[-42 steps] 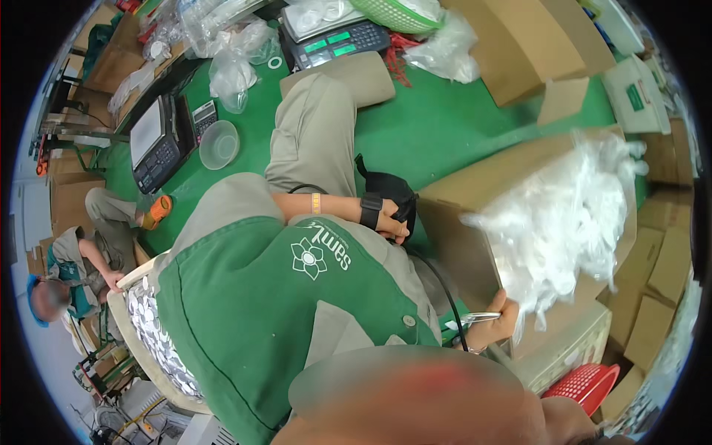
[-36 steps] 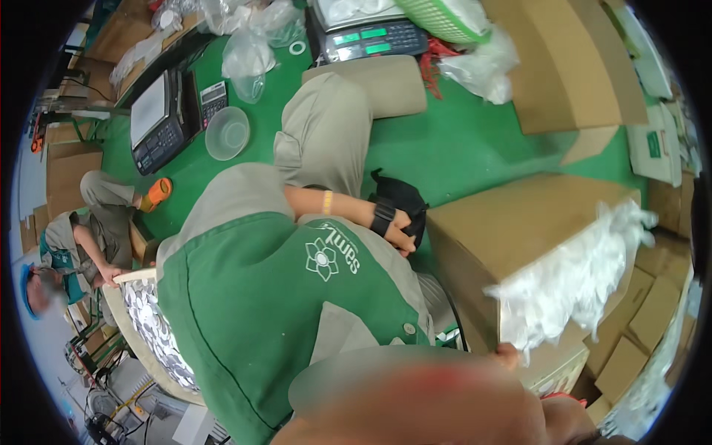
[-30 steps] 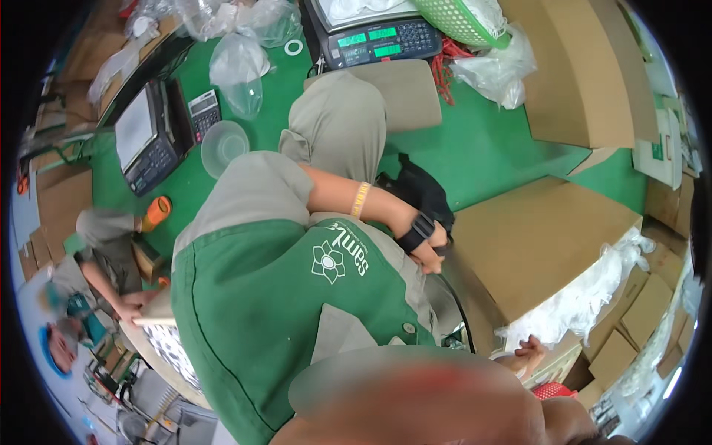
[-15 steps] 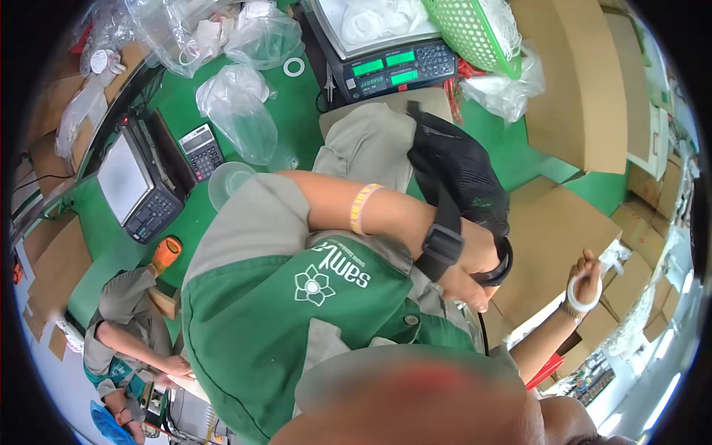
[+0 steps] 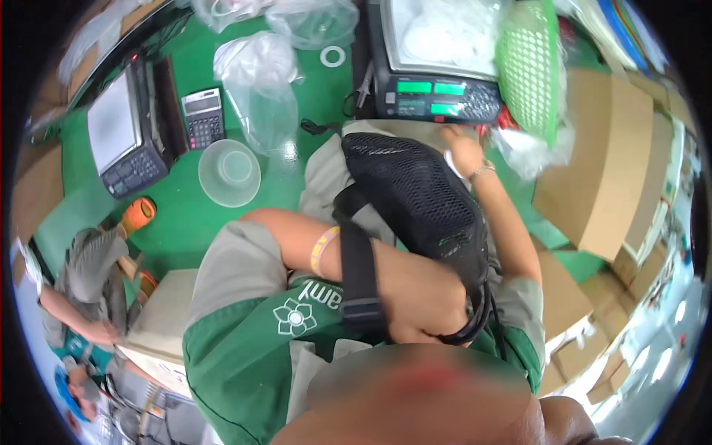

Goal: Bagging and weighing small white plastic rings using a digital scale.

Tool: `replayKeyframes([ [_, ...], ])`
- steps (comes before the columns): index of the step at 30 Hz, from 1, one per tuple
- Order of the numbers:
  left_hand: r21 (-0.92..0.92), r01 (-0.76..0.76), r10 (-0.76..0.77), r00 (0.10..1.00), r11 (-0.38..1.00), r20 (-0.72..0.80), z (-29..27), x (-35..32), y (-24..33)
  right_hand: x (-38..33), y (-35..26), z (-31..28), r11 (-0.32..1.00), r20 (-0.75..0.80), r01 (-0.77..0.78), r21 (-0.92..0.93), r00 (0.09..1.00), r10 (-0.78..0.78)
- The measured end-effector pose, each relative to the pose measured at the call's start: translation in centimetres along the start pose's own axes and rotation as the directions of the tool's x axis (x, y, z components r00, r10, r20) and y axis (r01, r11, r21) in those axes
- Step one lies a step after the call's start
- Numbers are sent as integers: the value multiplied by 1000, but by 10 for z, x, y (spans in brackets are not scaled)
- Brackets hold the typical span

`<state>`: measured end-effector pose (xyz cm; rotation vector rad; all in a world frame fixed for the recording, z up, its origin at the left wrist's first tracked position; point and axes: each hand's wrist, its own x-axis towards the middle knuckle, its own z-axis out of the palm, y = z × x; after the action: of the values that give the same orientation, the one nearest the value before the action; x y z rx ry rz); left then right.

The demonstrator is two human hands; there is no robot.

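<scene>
My left hand (image 5: 437,319) is closed at the end of a black strap, its fingers partly hidden. A wide black strap (image 5: 361,278) with a buckle lies across my left forearm. The strap belongs to a black mesh bag (image 5: 415,193), which rests over my lap. Beyond the bag, my right hand (image 5: 466,152) reaches toward the front edge of a scale. A white ring (image 5: 450,161) shows against that hand, partly hidden and blurred. The scale (image 5: 437,98) bears a tray of white pieces (image 5: 449,33). Another white ring (image 5: 333,56) lies on the green table.
Left stand a second scale (image 5: 115,126), a calculator (image 5: 202,119) and a clear plastic bowl (image 5: 230,173). Clear plastic bags (image 5: 259,81) lie behind the bowl. A green basket (image 5: 528,70) leans beside the first scale. Cardboard boxes (image 5: 586,163) stand right. Another person (image 5: 81,297) sits lower left.
My right hand has swung from the far right to the first scale. My left hand has moved lower and left, and the mesh bag has shifted left and upward. The bowl is more visible.
</scene>
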<state>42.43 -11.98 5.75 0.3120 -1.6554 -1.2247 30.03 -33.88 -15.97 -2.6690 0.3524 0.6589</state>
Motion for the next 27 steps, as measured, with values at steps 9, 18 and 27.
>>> replayKeyframes([
  [9, 245, 264, -160, 913, 933, -375, 17, -25, 1, 87, -44, 48, 959, 568, 253, -124, 811, -140],
  [18, 16, 335, -249, 732, 942, -634, 17, -12, -46, 3, 11, 87, 953, 666, 297, -63, 723, -181],
  [27, -378, 531, -626, 433, 758, -648, 59, 21, -84, -35, 51, 101, 939, 686, 330, -92, 705, -180],
])
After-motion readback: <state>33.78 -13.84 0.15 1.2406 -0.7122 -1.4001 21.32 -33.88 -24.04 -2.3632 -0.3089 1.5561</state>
